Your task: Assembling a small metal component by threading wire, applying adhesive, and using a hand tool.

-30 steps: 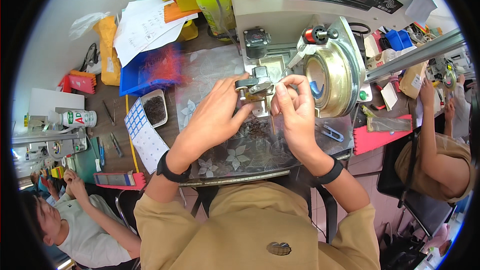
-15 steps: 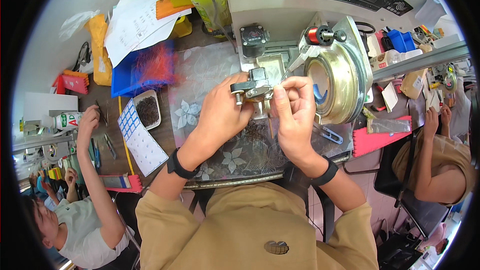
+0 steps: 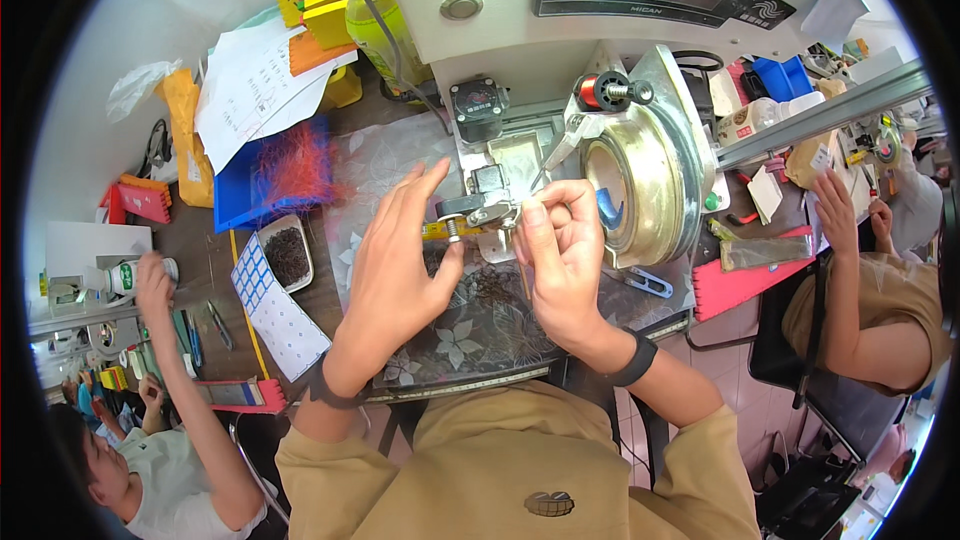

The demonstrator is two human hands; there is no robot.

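At the middle of the bench stands a winding machine with a small metal clamp fixture [image 3: 490, 180], which has a black lever and a spring screw. My left hand [image 3: 390, 265] is open just left of this fixture, fingers stretched and thumb apart. On the other side, my right hand [image 3: 568, 275] is closed in a pinch against the fixture's right end. What its fingertips hold is too small to make out. A large metal ring [image 3: 655, 185] sits right of that hand, with a spool of red wire [image 3: 598, 92] above it.
A blue bin [image 3: 235, 185] of red wire scraps and a white tray [image 3: 302, 278] of dark bits lie left, near a patterned sheet [image 3: 292, 325]. A green bottle [image 3: 385, 30] stands behind. Blue tweezers [image 3: 645, 283] lie right. Co-workers sit at both sides.
My left hand has come off the fixture to the left and its fingers have spread open. My right hand keeps its pinch at the fixture. The whole view has shifted slightly.
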